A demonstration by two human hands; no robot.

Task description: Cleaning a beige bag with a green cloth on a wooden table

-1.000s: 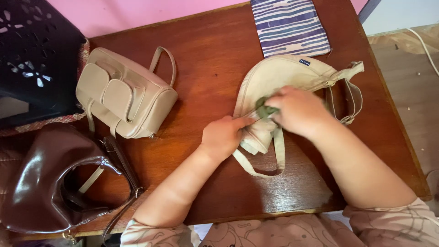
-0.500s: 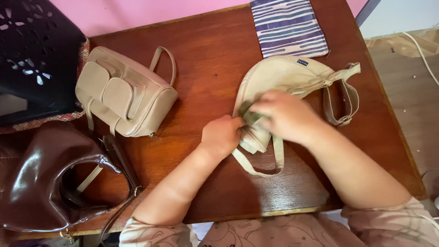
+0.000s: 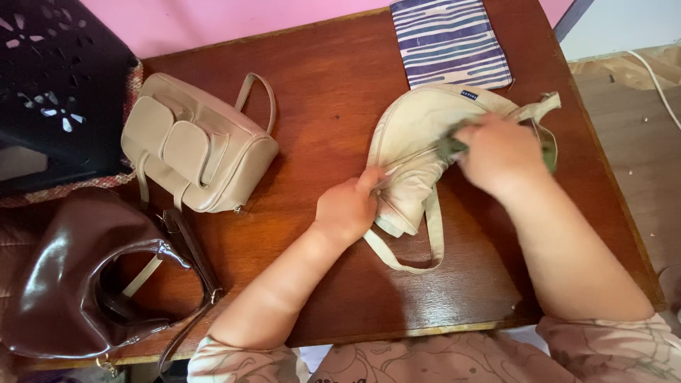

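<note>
A beige crescent-shaped fabric bag [image 3: 418, 128] lies on the brown wooden table [image 3: 333, 92], its straps trailing toward me. My left hand [image 3: 347, 207] pinches the bag's lower left end and holds it against the table. My right hand [image 3: 500, 150] rests on the bag's right half, closed on a small green cloth [image 3: 448, 147] that pokes out from under the fingers. The bag's right strap loop [image 3: 543, 117] shows beside that hand.
A beige leather handbag [image 3: 195, 145] with front pockets lies at the table's left. A glossy brown bag [image 3: 71, 276] sits at the lower left. A striped blue-and-white pouch [image 3: 448, 39] lies at the far edge. A black perforated crate [image 3: 53, 85] stands left.
My right hand, with the green cloth, swept left along the bag and then right toward the strap end. My left hand stayed pinching the bag's end.
</note>
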